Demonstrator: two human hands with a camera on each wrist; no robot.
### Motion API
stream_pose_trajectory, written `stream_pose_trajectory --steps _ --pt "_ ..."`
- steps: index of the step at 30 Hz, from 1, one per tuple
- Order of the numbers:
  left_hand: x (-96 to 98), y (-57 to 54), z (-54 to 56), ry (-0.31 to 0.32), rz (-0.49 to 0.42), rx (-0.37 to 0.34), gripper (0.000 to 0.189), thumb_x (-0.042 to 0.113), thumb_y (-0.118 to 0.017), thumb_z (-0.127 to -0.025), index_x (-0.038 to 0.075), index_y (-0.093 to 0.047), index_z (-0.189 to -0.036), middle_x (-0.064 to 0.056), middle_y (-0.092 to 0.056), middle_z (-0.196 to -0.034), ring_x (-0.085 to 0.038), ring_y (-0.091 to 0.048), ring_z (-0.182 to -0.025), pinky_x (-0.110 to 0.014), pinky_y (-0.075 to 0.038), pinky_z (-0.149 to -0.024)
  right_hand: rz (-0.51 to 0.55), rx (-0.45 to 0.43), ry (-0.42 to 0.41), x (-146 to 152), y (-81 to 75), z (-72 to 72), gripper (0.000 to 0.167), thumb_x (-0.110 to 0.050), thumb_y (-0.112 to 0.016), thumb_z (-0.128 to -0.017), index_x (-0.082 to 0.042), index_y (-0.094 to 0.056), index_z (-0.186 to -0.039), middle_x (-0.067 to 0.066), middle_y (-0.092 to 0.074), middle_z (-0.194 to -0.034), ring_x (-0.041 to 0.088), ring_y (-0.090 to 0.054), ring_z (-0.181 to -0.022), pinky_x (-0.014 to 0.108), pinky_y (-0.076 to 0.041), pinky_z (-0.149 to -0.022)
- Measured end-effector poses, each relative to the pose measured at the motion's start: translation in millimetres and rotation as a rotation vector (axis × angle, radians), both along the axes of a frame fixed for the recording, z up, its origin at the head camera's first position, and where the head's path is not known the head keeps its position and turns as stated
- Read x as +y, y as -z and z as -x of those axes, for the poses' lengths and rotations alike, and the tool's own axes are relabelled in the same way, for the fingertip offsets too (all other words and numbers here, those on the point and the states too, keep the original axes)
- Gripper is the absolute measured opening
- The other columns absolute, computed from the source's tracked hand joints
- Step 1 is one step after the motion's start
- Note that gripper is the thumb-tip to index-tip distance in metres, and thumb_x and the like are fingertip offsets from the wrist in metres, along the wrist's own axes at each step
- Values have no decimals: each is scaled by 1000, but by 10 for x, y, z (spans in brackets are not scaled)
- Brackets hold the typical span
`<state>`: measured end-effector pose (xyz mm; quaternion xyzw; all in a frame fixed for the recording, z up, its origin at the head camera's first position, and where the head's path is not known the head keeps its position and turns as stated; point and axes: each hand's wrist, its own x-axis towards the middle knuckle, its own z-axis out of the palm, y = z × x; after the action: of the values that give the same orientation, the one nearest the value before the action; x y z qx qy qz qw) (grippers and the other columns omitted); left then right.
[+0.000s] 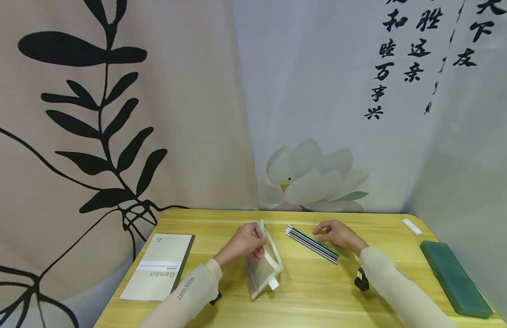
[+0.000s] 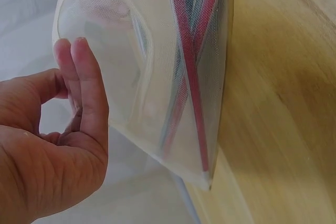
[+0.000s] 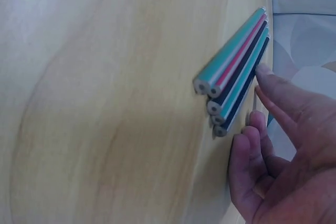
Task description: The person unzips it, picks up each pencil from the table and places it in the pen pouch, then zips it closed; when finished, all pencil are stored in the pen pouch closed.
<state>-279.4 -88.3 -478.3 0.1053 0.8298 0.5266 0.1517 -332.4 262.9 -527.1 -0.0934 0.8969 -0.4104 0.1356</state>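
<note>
A see-through mesh pouch [image 1: 254, 279] with a pale rim and a white tag stands upright on the table. My left hand [image 1: 244, 243] pinches its rim, holding the mouth apart. Inside the pouch, the left wrist view shows several red and dark green pencils [image 2: 190, 61] crossing each other. To the right of it lies a row of several pencils [image 1: 312, 244], coloured green, red and black, side by side. Beside this row is my right hand [image 1: 339, 233], its index fingertip at the outermost pencil; whether it touches is hard to tell. The right hand's other fingers [image 3: 251, 148] are loosely bent.
On the left of the wooden table [image 1: 306, 300] lies a notepad [image 1: 159, 266]. A dark green case [image 1: 455, 278] is by the right edge, with a small white block [image 1: 412, 227] behind it. Printed curtains [image 1: 196, 114] hang along the table's far edge.
</note>
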Motion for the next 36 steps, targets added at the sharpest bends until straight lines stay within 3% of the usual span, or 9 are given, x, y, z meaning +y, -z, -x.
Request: stream_pose_trajectory --steps 7,14,27,36 --pt "5 -11 1 2 6 7 9 2 -63 -95 2 -54 -96 -9 -68 -65 -15 -66 -48 -48 -68 -60 -29 10 13 -16 -12 8 19 -18 -79 -95 -11 -77 -112 5 -69 -90 9 -37 -50 22 -37 -47" --pt "-11 0 -11 -3 -1 15 9 1 -63 -94 1 -54 -95 -9 -67 -64 -15 -65 -48 -50 -68 -60 -117 62 -26 -68 -6 -32 6 -18 -78 -96 -16 -77 -101 1 -72 -90 14 -55 -65 26 -47 -53" --pt "-70 -46 -13 -7 1 21 9 2 -62 -94 2 -53 -95 -8 -67 -64 -14 -65 -47 -49 -68 -60 -64 76 -12 -80 29 -6 9 -7 -72 -95 -11 -75 -103 5 -72 -87 15 -57 -63 25 -48 -51" --pt "-83 -39 -13 6 0 19 9 3 -62 -96 2 -53 -96 -8 -67 -64 -14 -65 -47 -57 -68 -65 -2 -10 -42 -43 2 67 14 -4 -69 -98 -7 -73 -110 10 -68 -89 15 -48 -56 24 -44 -47"
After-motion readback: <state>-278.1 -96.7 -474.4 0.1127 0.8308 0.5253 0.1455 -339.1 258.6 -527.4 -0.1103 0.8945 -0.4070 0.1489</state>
